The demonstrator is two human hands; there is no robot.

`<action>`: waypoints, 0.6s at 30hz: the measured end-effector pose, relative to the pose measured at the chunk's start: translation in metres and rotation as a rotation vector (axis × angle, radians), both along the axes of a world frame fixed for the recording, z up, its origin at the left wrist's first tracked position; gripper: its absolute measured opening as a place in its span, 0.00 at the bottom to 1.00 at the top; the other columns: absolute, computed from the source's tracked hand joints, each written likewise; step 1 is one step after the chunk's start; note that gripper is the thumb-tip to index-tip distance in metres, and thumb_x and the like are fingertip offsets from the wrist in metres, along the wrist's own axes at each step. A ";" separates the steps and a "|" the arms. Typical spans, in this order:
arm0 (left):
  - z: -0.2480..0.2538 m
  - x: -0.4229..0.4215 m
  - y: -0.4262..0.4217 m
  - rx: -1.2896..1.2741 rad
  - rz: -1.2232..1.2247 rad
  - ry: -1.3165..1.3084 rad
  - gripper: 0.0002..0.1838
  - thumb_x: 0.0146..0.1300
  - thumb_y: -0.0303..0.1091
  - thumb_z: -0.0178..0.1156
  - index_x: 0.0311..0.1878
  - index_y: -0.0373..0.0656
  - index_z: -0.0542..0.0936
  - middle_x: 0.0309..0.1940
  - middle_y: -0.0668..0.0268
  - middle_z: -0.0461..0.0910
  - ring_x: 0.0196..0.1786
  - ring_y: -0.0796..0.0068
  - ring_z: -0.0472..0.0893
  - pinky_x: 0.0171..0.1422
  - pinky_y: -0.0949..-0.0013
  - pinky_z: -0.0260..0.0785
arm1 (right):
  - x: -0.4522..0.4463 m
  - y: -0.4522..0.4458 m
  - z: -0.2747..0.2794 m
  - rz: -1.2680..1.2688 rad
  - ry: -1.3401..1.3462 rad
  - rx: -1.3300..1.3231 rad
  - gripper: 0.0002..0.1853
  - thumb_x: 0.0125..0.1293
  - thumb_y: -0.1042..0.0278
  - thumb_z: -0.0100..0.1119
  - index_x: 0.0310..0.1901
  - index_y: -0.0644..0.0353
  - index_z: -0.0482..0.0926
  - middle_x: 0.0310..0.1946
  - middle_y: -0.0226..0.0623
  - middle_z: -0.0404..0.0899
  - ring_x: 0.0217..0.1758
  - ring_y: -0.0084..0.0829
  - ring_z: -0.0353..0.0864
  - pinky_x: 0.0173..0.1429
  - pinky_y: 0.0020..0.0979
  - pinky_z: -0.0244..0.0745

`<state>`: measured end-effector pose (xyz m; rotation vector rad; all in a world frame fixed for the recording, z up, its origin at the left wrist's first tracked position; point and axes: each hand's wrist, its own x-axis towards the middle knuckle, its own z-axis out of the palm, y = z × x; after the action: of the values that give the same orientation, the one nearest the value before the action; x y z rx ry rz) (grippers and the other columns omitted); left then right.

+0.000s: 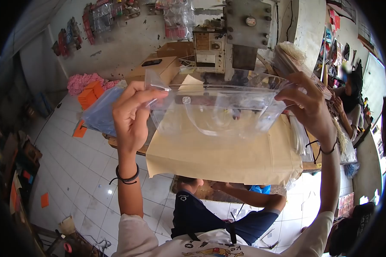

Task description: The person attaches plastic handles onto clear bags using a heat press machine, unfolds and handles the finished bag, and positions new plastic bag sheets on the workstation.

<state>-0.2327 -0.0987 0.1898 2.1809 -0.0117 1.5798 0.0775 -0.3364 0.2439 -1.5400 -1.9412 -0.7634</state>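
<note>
A clear plastic bag with a curved see-through handle is stretched between my two hands, above a table covered with brown paper. My left hand pinches its upper left corner between thumb and fingers. At the upper right corner, my right hand grips the bag's edge with bent fingers. Near my left wrist lies a stack of bluish clear plastic sheets. Below the table edge are legs in navy shorts.
Beyond the table stands a pale machine with a dial, beside a cardboard box with a phone on it. Orange pieces and pink material are at the left. Another person sits at the far right, by bundled pale strips.
</note>
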 end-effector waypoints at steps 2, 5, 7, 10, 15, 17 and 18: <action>-0.003 0.001 -0.001 -0.093 -0.139 -0.024 0.10 0.59 0.12 0.60 0.41 0.31 0.86 0.41 0.62 0.79 0.42 0.76 0.81 0.47 0.74 0.73 | -0.015 0.000 0.001 0.002 0.037 -0.008 0.13 0.56 0.77 0.73 0.44 0.55 0.88 0.51 0.38 0.80 0.45 0.35 0.85 0.42 0.32 0.83; -0.012 0.003 -0.004 -0.265 -0.207 -0.032 0.06 0.62 0.15 0.64 0.41 0.30 0.85 0.41 0.64 0.77 0.43 0.77 0.81 0.48 0.74 0.75 | -0.005 -0.002 0.001 0.052 0.049 -0.081 0.12 0.60 0.70 0.74 0.46 0.56 0.88 0.50 0.39 0.80 0.46 0.36 0.84 0.41 0.31 0.83; -0.019 0.005 0.000 -0.310 -0.186 -0.026 0.08 0.63 0.16 0.66 0.45 0.31 0.84 0.42 0.65 0.76 0.44 0.76 0.81 0.48 0.73 0.78 | -0.002 -0.004 0.002 0.069 0.094 -0.133 0.15 0.61 0.68 0.73 0.51 0.56 0.87 0.50 0.39 0.80 0.48 0.36 0.84 0.42 0.31 0.82; -0.022 0.008 -0.001 -0.343 -0.169 -0.053 0.19 0.63 0.17 0.67 0.57 0.34 0.79 0.42 0.65 0.76 0.43 0.76 0.82 0.48 0.70 0.82 | -0.019 -0.005 0.002 0.060 0.318 -0.165 0.23 0.63 0.68 0.72 0.61 0.55 0.81 0.52 0.39 0.80 0.50 0.34 0.84 0.48 0.32 0.82; -0.014 0.012 -0.025 -0.605 -0.255 -0.049 0.24 0.62 0.19 0.68 0.59 0.37 0.71 0.45 0.63 0.76 0.41 0.71 0.86 0.46 0.66 0.81 | -0.019 -0.007 -0.017 0.116 0.656 -0.230 0.33 0.65 0.68 0.72 0.70 0.54 0.69 0.56 0.36 0.80 0.51 0.30 0.83 0.54 0.31 0.81; -0.017 0.012 -0.027 -0.650 -0.290 -0.006 0.20 0.64 0.20 0.67 0.56 0.36 0.72 0.46 0.62 0.77 0.41 0.71 0.86 0.48 0.66 0.81 | -0.021 -0.011 -0.016 0.001 0.588 -0.295 0.32 0.65 0.66 0.72 0.68 0.56 0.70 0.59 0.38 0.79 0.52 0.30 0.84 0.57 0.32 0.80; -0.019 0.012 -0.028 -0.673 -0.306 0.016 0.18 0.64 0.21 0.66 0.54 0.36 0.72 0.47 0.62 0.77 0.41 0.70 0.86 0.48 0.66 0.80 | -0.023 -0.013 -0.015 -0.056 0.554 -0.328 0.31 0.65 0.65 0.72 0.67 0.57 0.70 0.60 0.39 0.79 0.53 0.30 0.84 0.58 0.32 0.80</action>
<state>-0.2207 -0.1263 0.1710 1.5765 0.1608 1.1715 0.0545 -0.3493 0.2291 -1.7661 -1.6541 -0.0109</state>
